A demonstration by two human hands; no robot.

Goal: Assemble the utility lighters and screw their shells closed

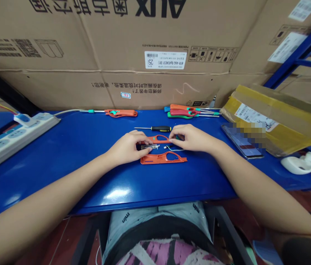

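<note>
While left hand [127, 148] pinches the clear tank [153, 147], right hand [190, 137] touches the upper orange shell [156, 141], grip unclear; both parts mid-way across glossy blue desk [89, 173]. Big carton [108, 44] behind, red tiled floor [304, 198] below.

1. Camera: one, worn on the head of the person I see at the blue table [199, 176].
2. Direction: forward and steeply down, over the tabletop to a large printed cardboard box [111, 44] filling the far side.
3. Near edge: the wearer's own lap [133, 221], with forearms [61, 197] entering from near left and near right.
4. Centre: left hand [124, 149] and right hand [191, 138], at arm's reach.
5. Breadth: wide, from power strip [14, 141], left, to taped carton [276, 114], right.
</note>
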